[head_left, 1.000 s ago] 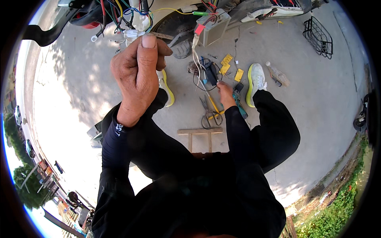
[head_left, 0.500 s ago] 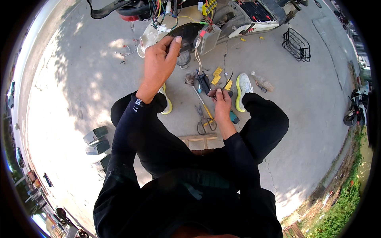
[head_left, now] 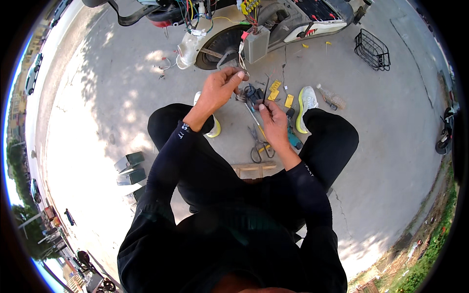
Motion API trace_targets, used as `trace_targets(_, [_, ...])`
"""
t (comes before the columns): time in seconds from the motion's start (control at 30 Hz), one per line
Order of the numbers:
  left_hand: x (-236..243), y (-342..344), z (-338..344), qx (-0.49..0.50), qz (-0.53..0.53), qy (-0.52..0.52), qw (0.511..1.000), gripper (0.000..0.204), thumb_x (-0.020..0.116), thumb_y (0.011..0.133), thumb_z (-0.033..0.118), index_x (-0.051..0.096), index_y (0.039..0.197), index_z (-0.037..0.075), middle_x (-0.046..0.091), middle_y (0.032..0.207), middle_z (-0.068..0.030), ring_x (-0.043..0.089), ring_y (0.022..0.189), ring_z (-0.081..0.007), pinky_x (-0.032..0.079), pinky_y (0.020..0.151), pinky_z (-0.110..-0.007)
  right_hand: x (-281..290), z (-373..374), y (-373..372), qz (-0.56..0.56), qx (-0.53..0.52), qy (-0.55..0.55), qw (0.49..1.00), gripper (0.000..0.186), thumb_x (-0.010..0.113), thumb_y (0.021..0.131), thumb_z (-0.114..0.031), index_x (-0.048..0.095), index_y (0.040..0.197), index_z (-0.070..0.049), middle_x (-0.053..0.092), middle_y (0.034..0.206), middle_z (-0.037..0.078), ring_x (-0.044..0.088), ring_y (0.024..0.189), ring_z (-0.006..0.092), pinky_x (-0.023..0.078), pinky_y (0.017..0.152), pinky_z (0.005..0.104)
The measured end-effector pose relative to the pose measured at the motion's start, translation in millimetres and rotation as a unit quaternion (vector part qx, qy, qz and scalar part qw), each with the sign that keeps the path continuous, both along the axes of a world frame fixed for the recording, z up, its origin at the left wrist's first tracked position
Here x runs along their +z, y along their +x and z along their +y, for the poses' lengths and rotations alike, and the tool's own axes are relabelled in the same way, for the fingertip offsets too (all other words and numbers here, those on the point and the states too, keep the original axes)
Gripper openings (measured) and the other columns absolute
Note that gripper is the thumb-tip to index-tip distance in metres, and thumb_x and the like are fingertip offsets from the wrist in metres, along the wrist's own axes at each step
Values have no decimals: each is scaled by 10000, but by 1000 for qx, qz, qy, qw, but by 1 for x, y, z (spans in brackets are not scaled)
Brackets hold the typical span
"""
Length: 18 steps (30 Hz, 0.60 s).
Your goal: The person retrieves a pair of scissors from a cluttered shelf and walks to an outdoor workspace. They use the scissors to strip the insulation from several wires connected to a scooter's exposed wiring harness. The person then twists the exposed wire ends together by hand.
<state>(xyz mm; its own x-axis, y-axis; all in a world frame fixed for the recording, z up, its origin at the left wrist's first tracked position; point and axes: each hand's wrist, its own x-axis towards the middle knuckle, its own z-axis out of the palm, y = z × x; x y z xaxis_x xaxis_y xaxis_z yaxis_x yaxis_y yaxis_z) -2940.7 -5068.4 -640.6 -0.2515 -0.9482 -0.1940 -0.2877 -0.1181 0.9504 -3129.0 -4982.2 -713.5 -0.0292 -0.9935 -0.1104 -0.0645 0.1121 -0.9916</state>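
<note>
My left hand [head_left: 221, 93] pinches thumb to finger at the lower end of thin white wires [head_left: 241, 54]. These wires hang beside a grey box [head_left: 256, 45] with a red connector, at the back of a partly dismantled scooter [head_left: 283, 22]. To the right and a little nearer, my right hand [head_left: 274, 123] is closed on a thin black strip [head_left: 266, 88] that sticks up from its fingertips. Whether the strip is a cable tie or a wire, I cannot tell. Beneath the hands lie scissors [head_left: 262, 150], yellow pieces [head_left: 274, 90] and a teal-and-black power tool [head_left: 294, 139].
A wheel [head_left: 215, 49] and a bundle of coloured wires [head_left: 195, 12] show on the scooter. A black wire basket [head_left: 372, 50] and a clear bottle [head_left: 332, 96] lie to the right. Several dark boxes [head_left: 131, 177] stand at my left. A wooden stool edge [head_left: 254, 166] shows between my legs.
My left hand has come down and right, from in front of the wheel to the hanging white wires. My right hand has shifted slightly, and its black strip now points more upright.
</note>
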Motion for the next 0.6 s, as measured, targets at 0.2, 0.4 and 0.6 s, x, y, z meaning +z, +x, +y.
trace_targets(0.2, [4, -22, 32, 20, 90, 69, 993, 383, 678, 983, 243, 618, 1259, -15, 744, 1068, -72, 618, 710, -69, 433, 569, -222, 5, 12, 10, 55, 56, -25, 997, 201, 599, 1002, -127, 660, 1132, 14, 743, 944, 138, 727, 830, 220, 545, 762, 326])
trace_targets(0.4, [-11, -16, 48, 59, 162, 96, 980, 319, 671, 985, 203, 630, 1204, -25, 758, 1000, -73, 641, 720, -81, 459, 594, -220, 8, 15, 12, 102, 100, -23, 990, 268, 611, 971, -113, 622, 1212, 4, 730, 1012, 144, 719, 887, 260, 548, 787, 338])
trace_targets(0.6, [-9, -7, 57, 75, 155, 104, 979, 265, 673, 980, 178, 660, 1143, -31, 747, 934, -67, 653, 725, -85, 482, 619, -221, 31, -20, 0, -50, 84, -9, 995, 368, 641, 945, -93, 564, 1270, 61, 697, 1101, 149, 670, 990, 176, 545, 843, 325])
